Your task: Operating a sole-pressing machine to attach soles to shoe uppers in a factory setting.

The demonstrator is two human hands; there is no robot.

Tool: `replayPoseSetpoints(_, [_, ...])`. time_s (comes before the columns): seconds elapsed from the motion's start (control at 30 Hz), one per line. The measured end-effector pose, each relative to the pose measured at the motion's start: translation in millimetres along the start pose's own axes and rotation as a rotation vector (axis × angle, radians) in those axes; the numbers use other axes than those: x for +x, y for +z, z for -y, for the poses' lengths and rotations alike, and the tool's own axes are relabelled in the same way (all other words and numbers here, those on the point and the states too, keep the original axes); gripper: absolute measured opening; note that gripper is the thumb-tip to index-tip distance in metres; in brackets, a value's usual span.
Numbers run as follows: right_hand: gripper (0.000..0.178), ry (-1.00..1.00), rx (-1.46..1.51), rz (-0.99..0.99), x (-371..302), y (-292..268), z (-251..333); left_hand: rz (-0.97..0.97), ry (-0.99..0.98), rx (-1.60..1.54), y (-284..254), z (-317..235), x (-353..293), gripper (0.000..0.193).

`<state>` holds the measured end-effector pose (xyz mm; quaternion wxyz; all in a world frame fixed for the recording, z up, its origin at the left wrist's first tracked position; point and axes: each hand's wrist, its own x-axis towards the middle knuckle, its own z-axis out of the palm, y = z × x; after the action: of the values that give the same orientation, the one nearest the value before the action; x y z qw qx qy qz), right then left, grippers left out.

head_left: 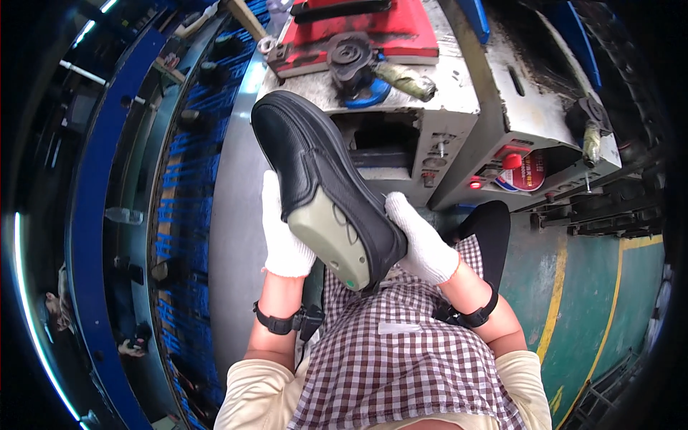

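Note:
A black slip-on shoe (304, 147) is held up in front of me, its toe pointing away and to the left. A pale green shoe last (333, 236) fills it and shows through the opening, with small holes and a thin dark cord loop on its side. My left hand (282, 240), in a white knitted glove, supports the shoe from the left side; part of its fingers is hidden behind the shoe. Around the heel end on the right closes my right hand (423, 247), gloved the same way, with the thumb along the shoe's edge.
Beyond the shoe stands a white machine (455, 100) with a red top (408, 39) and a wrapped lever (405, 79). A second machine (516, 107) with a red button (511, 160) is to its right. Left lie a grey metal surface (236, 236) and a blue-slatted conveyor (183, 208).

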<state>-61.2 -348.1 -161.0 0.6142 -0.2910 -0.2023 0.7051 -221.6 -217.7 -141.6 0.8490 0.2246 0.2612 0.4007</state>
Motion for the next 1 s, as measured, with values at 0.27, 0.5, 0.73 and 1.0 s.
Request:
replayPoseSetpoints(0.27, [0.078, 0.455, 0.972, 0.388, 23, -15, -34, 0.041, -0.046, -0.117, -35, 23, 4, 0.085])
replayPoseSetpoints(0.5, [0.064, 0.389, 1.097, 0.338, 29, -24, -49, 0.074, -0.037, -0.049, -21, 20, -2, 0.072])
replayPoseSetpoints(0.73, [0.07, 0.363, 1.074, 0.42, 34, -30, -59, -0.002, 0.02, 0.107, -17, 26, 0, 0.077])
replayPoseSetpoints(1.0, [0.068, 0.365, 1.092, 0.431, 35, -34, -66, 0.023, 0.005, 0.037, -36, 31, 0, 0.071])
